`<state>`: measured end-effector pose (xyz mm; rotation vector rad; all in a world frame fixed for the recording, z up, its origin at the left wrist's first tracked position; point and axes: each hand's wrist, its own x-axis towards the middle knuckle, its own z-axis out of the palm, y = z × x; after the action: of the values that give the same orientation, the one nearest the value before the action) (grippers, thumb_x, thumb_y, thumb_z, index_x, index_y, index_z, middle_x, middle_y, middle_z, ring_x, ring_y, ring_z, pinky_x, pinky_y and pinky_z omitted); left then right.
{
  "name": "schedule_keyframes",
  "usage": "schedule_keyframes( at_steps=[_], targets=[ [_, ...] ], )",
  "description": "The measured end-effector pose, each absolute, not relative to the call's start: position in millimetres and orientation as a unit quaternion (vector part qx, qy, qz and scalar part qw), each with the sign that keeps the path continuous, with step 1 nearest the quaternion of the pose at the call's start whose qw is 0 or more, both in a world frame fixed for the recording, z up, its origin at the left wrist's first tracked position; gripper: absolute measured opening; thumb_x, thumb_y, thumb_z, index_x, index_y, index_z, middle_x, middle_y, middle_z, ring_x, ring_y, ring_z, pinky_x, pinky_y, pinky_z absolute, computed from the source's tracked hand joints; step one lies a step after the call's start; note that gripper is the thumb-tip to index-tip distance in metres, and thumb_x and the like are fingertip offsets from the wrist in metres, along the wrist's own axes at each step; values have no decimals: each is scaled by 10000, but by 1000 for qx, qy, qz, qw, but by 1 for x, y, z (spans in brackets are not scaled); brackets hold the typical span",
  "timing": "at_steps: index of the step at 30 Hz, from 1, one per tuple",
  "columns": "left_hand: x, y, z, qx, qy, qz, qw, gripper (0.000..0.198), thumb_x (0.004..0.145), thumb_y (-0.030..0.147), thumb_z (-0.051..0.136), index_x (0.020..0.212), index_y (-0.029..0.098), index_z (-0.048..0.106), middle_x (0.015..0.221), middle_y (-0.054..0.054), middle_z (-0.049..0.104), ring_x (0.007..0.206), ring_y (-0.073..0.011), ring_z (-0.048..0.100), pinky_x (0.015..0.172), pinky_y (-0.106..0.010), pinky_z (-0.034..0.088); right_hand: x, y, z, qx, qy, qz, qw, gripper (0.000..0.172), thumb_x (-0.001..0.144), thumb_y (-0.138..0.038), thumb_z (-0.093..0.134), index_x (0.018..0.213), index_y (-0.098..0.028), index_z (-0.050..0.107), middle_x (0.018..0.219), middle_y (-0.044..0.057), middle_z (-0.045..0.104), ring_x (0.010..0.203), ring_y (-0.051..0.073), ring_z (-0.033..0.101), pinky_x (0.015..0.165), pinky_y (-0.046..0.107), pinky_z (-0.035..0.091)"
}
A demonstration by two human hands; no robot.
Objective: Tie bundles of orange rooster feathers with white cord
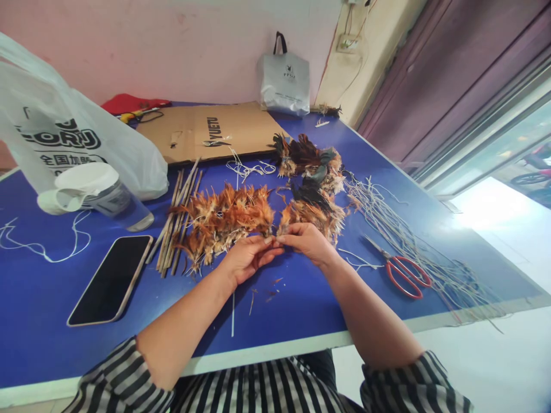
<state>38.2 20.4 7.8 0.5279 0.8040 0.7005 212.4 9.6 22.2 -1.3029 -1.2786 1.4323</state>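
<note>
My left hand (252,257) and my right hand (306,240) meet over the blue table, fingertips pinched together. Between them is a small tuft of brown feathers, mostly hidden by the fingers. Just beyond my left hand lie rows of orange-brown feather bunches (232,212) with pale string among them. A pile of brown and black feathers (312,215) sits right behind my right hand. Farther back is another heap of dark and tan feathers (307,155). Loose feather bits (271,292) are scattered on the tabletop nearer to me.
Red-handled scissors (407,275) and a long bundle of strings (400,241) lie at right. Thin sticks (178,221), a phone (111,281), a lidded clear bottle (124,203) and a white plastic bag (86,120) are at left. Behind are cardboard (245,129) and a silver bag (284,83).
</note>
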Motion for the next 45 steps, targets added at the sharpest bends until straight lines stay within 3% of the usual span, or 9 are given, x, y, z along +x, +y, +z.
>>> schedule_keyframes(
  at_steps=[7,14,19,23,31,35,45],
  targets=[
    [41,17,2,277,369,317,828,112,783,30,558,737,60,656,731,-106,702,662,-139,682,520,-135,531,208,5,30,-576,-644,387,323,264,647,-380,661,673,-120,622,549,-38,500,505,67,377,481,211,283],
    [43,14,9,321,392,326,798,49,688,93,690,663,65,658,608,-60,669,515,-91,628,500,-142,507,213,5,32,-517,-630,453,361,294,632,-349,695,823,-130,646,714,15,606,605,102,483,561,225,383],
    [43,14,8,411,380,364,744,197,586,244,771,658,86,677,595,-49,668,517,-108,612,524,-193,493,210,2,33,-481,-619,467,408,171,671,-296,646,729,-137,617,688,12,594,581,100,486,544,223,392],
    [44,14,7,497,374,371,690,230,611,330,738,635,106,689,574,-40,658,517,-114,589,568,-231,493,207,-1,34,-472,-663,405,416,101,703,-204,574,619,-147,573,620,-1,560,576,104,487,556,223,384],
    [41,14,0,582,353,388,621,216,698,346,660,717,138,716,642,-32,651,595,-124,578,587,-226,474,209,-5,40,-477,-716,308,407,128,745,-251,580,661,-153,582,673,37,593,615,140,527,601,248,400],
    [40,14,-1,593,358,390,606,217,708,334,653,634,137,702,597,-20,634,561,-101,540,567,-199,442,208,-7,39,-461,-711,342,406,90,752,-254,580,728,-168,572,693,43,617,631,155,558,613,253,422],
    [41,12,4,600,383,423,562,169,703,316,654,674,163,720,618,-13,645,576,-110,537,580,-204,431,208,-7,40,-459,-715,314,424,115,747,-252,591,673,-173,551,713,50,600,648,155,544,615,258,419]
  ],
)
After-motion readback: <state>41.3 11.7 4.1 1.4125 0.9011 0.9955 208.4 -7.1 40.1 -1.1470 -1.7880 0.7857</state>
